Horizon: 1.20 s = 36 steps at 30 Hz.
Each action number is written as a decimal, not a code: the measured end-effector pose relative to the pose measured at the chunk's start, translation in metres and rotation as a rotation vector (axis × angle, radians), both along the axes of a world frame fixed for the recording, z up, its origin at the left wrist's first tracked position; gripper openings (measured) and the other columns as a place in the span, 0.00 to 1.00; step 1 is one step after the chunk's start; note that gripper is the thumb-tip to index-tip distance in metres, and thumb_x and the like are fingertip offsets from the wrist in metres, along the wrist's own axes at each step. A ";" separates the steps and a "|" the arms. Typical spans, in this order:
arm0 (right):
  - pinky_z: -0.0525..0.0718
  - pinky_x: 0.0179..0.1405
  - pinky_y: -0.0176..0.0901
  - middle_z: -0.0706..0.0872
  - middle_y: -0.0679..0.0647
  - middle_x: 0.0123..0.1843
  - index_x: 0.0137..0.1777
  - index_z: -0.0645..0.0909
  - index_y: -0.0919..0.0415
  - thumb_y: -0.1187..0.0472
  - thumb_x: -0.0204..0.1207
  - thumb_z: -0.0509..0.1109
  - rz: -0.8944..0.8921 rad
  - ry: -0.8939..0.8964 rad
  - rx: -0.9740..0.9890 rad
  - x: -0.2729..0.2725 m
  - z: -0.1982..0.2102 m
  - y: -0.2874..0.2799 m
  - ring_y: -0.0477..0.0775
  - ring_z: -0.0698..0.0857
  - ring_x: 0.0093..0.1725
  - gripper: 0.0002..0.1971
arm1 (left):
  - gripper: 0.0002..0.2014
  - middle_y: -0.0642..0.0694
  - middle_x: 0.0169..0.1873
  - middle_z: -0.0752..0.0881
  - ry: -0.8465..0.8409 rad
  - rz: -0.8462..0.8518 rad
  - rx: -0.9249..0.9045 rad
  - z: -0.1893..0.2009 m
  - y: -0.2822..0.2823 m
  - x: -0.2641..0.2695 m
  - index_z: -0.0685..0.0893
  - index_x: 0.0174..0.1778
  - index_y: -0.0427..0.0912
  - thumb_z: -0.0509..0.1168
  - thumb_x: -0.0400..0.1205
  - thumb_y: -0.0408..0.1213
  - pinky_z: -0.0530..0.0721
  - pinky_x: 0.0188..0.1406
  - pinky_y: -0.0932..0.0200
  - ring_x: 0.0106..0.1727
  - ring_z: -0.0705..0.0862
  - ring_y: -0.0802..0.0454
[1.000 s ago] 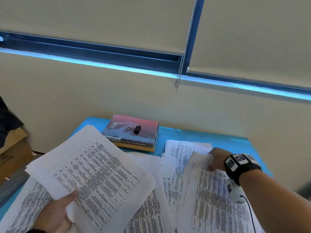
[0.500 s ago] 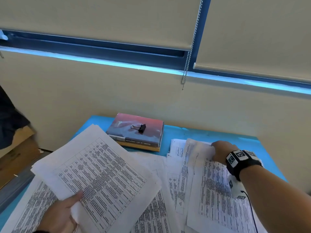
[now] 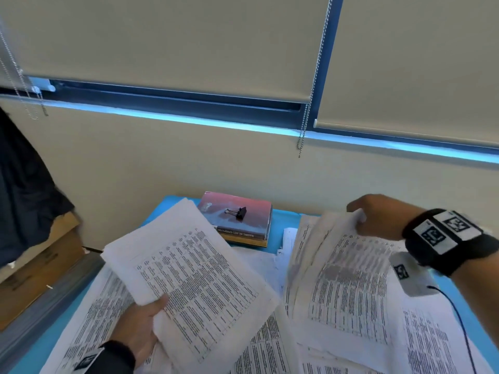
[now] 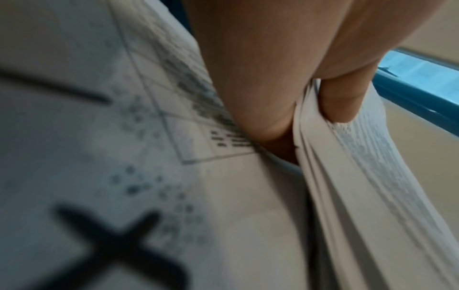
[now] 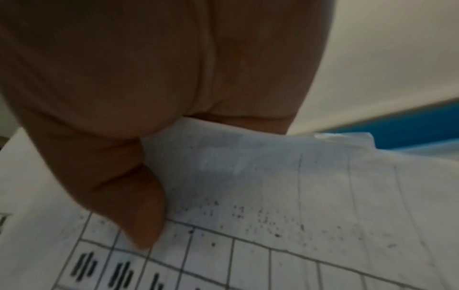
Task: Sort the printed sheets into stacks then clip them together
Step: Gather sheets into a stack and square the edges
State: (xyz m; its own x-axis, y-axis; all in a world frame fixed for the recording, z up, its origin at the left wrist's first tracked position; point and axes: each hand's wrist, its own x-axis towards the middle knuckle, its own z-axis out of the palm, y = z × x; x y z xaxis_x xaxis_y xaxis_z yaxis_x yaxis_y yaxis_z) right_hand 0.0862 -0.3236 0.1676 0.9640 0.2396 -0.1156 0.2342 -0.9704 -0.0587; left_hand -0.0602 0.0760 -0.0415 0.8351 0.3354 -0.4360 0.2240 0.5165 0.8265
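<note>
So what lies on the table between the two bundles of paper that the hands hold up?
In the head view, more loose printed sheets cover the table between the left bundle and the right bundle.

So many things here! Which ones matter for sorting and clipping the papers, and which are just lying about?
Part of the job: stack of sheets in the left hand; sheets lifted by the right hand; loose sheets on the table; binder clip.

Just lying about: book, cardboard box, blind chain.

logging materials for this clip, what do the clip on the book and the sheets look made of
Binder clip: looks like black-coated metal with bare wire handles, slight sheen. Printed sheets: thin matte white paper, bending where the left hand holds them.
</note>
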 end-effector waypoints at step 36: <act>0.77 0.34 0.43 0.83 0.47 0.40 0.49 0.73 0.47 0.58 0.73 0.69 0.385 -0.479 0.422 -0.074 0.079 0.136 0.53 0.81 0.39 0.09 | 0.12 0.58 0.45 0.93 -0.329 -0.160 0.691 0.125 -0.071 -0.009 0.89 0.50 0.52 0.75 0.77 0.30 0.85 0.59 0.56 0.49 0.90 0.62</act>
State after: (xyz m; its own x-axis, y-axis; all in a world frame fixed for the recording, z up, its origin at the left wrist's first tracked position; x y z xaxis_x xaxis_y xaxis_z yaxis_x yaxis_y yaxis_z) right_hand 0.0126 -0.1877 0.2468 0.7245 0.5012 0.4731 0.6466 -0.7321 -0.2146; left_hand -0.0694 0.0049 0.0834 0.9462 0.3055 0.1067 -0.0603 -0.1575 0.9857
